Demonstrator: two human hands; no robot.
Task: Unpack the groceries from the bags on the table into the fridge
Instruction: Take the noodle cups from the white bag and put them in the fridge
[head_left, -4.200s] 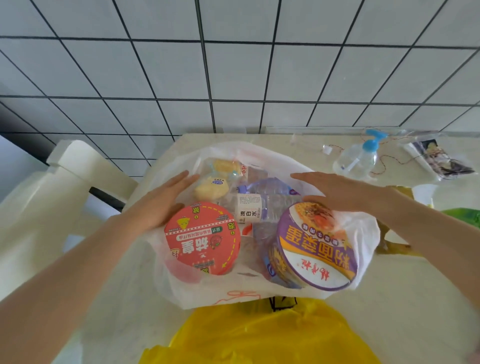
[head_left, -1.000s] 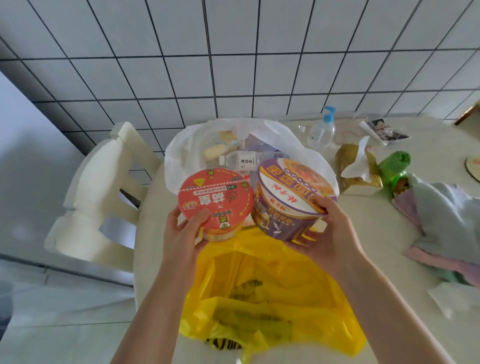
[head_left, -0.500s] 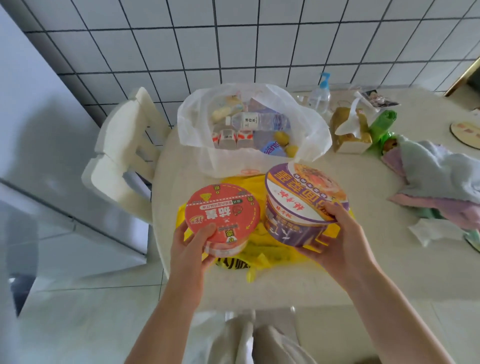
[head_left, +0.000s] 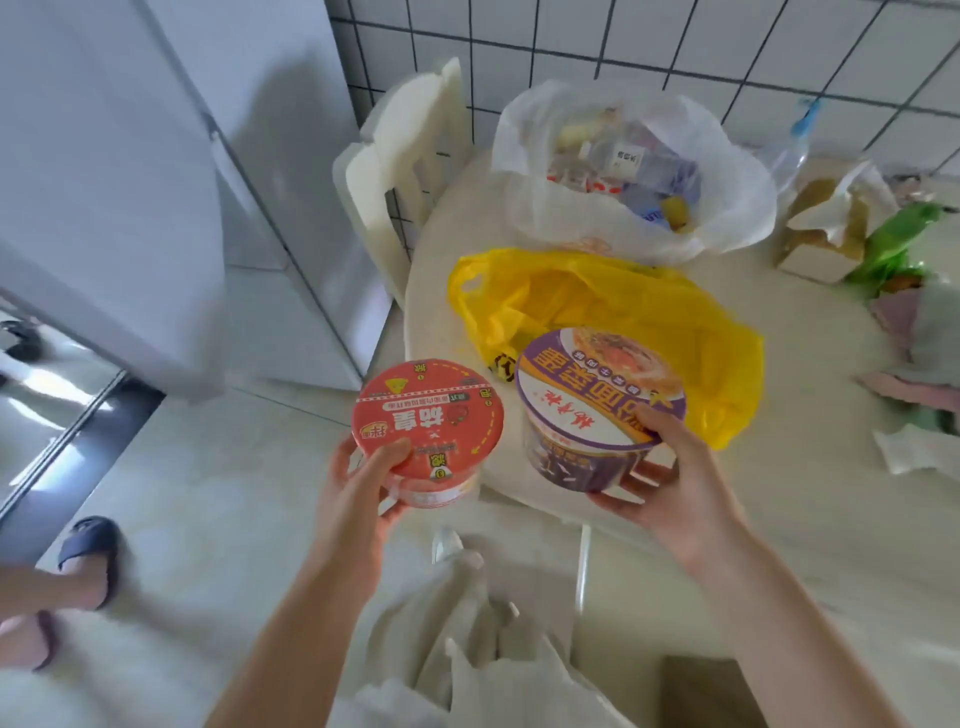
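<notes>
Hands (head_left: 358, 483) (head_left: 670, 483) grip red bowl (head_left: 427, 415) and purple bowl (head_left: 597, 400); bag contents blurred.

Beyond our hands we saw a white plastic chair (head_left: 410, 156); a tissue box (head_left: 821, 228) and crumpled cloths (head_left: 919, 332) lay far right.

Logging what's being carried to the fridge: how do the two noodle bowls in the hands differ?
The red noodle bowl has a red lid and looks smaller; the purple noodle bowl has a purple-and-white lid with a food photo and looks wider and taller. The left hand grips the red noodle bowl; the right hand grips the purple one, cupping it from below with the thumb on its lid. Both are round, sealed and lid-up, near the table's edge.
</notes>
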